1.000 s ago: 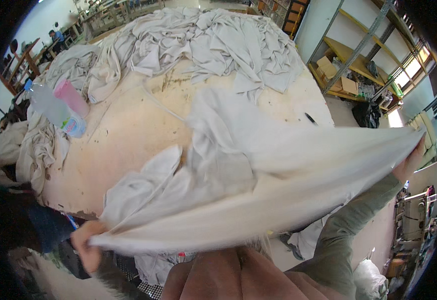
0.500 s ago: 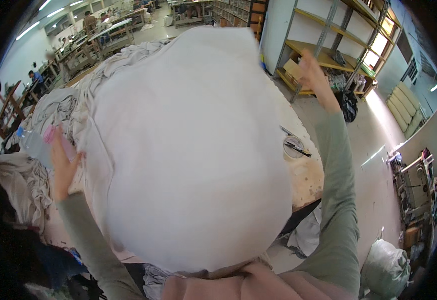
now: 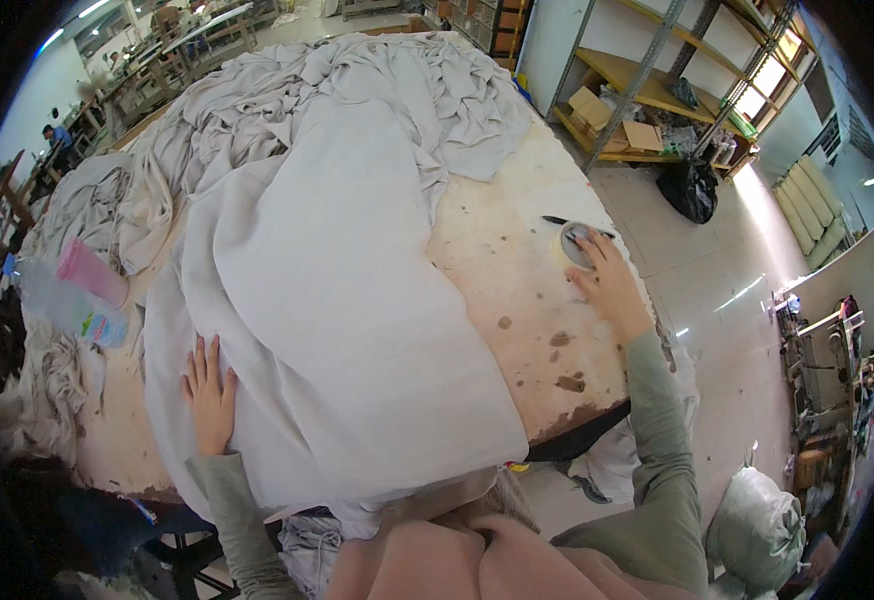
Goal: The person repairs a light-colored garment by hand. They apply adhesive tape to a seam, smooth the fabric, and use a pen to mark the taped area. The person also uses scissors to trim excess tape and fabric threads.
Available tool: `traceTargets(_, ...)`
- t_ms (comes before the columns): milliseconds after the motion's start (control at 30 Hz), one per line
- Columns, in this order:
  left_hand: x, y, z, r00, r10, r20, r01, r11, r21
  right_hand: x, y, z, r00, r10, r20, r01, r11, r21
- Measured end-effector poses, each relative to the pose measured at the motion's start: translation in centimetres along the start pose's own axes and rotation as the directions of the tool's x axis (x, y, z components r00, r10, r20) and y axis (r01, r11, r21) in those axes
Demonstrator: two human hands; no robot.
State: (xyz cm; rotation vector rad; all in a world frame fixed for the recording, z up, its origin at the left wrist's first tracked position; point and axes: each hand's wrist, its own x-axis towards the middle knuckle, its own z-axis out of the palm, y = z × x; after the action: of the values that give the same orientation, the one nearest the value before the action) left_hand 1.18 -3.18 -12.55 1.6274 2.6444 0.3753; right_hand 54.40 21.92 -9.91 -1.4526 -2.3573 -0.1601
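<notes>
A large pale grey-white cloth (image 3: 357,290) is spread over the worktable (image 3: 497,260), its near edge hanging toward my body. My left hand (image 3: 212,395) lies flat on the cloth's left part, fingers spread. At the table's right side my right hand (image 3: 612,285) reaches onto a roll of tape (image 3: 563,243), fingertips at its ring and thumb apart from the fingers. A small dark tool (image 3: 577,232) shows at the ring, partly hidden by my fingers. A black pen (image 3: 555,219) lies just beyond.
A pink cup (image 3: 92,272) and a clear plastic bottle (image 3: 57,295) lie at the left. Heaped cloth (image 3: 247,110) covers the far side. Metal shelving (image 3: 647,90) with cardboard boxes, a black bag (image 3: 692,190) and a white sack (image 3: 757,520) stand on the right.
The billowing cloth has settled onto the table. My left hand has come down onto it, and my raised right hand has lowered to the tape roll.
</notes>
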Motion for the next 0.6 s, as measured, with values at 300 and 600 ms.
traceTargets(300, -6.3, -5.4, -3.5, 0.972, -0.123, -0.200, 0.119, 0.992, -0.036, -5.6, -14.6, -5.4, 0.827, 0.049, 0.559, -0.172, 0.970, 0.170)
traceTargets(600, 1.0, -10.7, -5.6, 0.867, 0.043, -0.497, -0.052, 0.999, -0.004, 4.4, -8.3, -5.7, 0.892, -0.020, 0.451, -0.411, 0.381, 0.829)
